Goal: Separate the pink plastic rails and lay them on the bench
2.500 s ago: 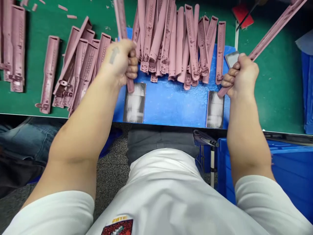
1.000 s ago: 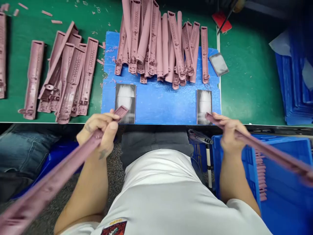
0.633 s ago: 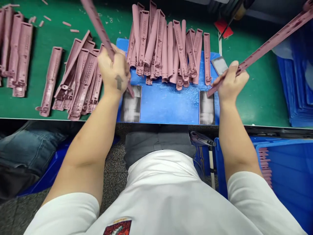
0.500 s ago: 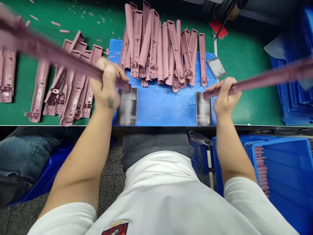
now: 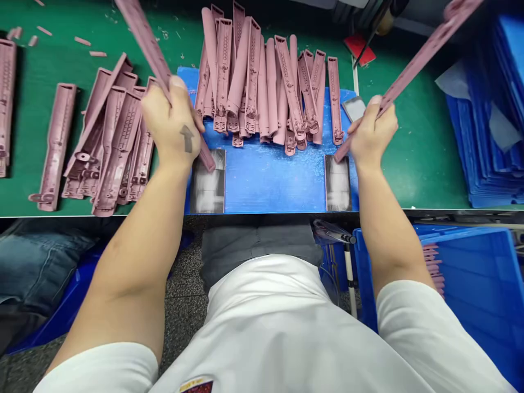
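My left hand is shut on a long pink moulded plastic strip, whose lower end lies just above a grey abrasive pad. My right hand grips a matching strip, its lower end close to a second grey pad. Both pads lie on a blue corrugated board. A heap of similar pink parts lies just beyond my hands on that board. Another group of pink parts lies to the left, partly hidden behind my left hand.
The green work mat runs under everything and ends at a front edge. A small grey pad lies on the board's far right corner. Blue sheets are stacked at right; a blue crate holding pink parts stands below the edge.
Both strips have swung from nearly level to pointing up and away from me. My hands have moved forward over the board, and the view has shifted slightly.
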`<state>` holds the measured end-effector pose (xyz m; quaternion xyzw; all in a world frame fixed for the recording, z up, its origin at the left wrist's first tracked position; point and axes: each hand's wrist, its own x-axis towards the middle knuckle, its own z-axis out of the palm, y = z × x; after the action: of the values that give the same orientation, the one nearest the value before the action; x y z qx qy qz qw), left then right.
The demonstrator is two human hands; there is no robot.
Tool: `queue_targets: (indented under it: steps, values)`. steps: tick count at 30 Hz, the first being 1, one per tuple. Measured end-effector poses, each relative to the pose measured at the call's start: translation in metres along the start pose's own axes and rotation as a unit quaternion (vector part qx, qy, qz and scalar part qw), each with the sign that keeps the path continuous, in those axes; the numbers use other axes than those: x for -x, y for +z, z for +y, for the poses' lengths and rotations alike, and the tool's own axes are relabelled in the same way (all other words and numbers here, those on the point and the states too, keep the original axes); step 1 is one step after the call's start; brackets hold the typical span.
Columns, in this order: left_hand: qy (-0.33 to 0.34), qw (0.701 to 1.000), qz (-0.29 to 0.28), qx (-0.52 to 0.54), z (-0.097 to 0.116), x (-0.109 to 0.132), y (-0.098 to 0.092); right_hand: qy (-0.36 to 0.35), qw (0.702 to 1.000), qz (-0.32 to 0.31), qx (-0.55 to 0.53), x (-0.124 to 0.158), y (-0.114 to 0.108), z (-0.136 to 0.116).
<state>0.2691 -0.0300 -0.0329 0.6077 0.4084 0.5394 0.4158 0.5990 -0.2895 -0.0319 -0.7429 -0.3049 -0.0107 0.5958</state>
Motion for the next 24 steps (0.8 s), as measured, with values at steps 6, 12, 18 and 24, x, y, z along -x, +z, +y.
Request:
queue_targets:
  steps: [6,12,18,24]
  values:
    - [0.173,0.973,0.031,0.153,0.015,0.084,-0.051,-0.101,0.995,-0.013,0.022,0.096,-0.038,-0.040]
    - [0.095,0.984,0.095,0.119,0.051,0.173,-0.110,-0.080,0.990,0.115,-0.014,0.193,-0.096,-0.070]
    - [-0.052,0.996,-0.059,0.036,0.037,0.076,-0.057,0.080,0.989,-0.084,0.092,0.098,-0.066,-0.037]
    - [0.106,0.992,-0.033,0.068,0.020,0.051,-0.027,-0.080,0.995,0.041,0.042,0.060,-0.021,-0.037]
